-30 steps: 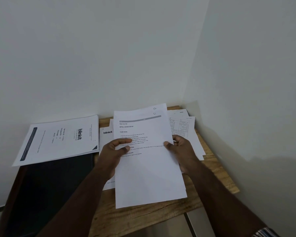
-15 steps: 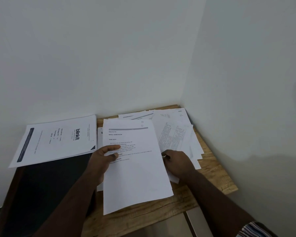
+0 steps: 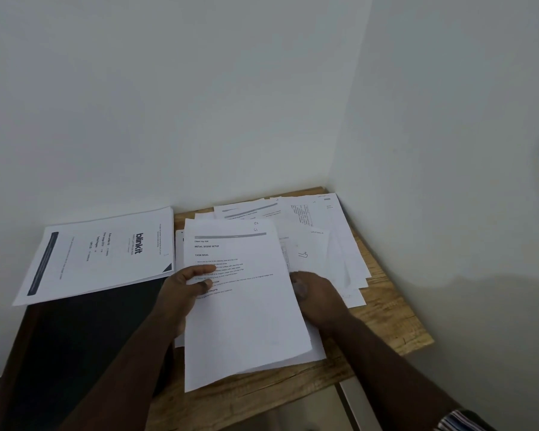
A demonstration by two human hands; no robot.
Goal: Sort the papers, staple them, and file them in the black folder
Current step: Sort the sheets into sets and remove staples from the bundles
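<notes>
My left hand [image 3: 181,290] grips the left edge of a printed white sheet [image 3: 249,318], thumb on top of the text. The sheet is held over the small wooden table [image 3: 386,325]. My right hand [image 3: 316,298] lies at the sheet's right edge, on the loose pile of papers [image 3: 327,244] spread across the table's back right; whether it pinches a page is unclear. The black folder [image 3: 84,343] lies flat at the left, partly under a stapled "blinkit" document [image 3: 103,253]. No stapler is in view.
The table stands in a corner, with white walls close behind and to the right. Its front edge [image 3: 262,402] is near me, with floor below. More white sheets lie under the one I hold.
The held sheet has moved left and down toward the table. My right hand let go of its right edge and went to the loose pile beside it.
</notes>
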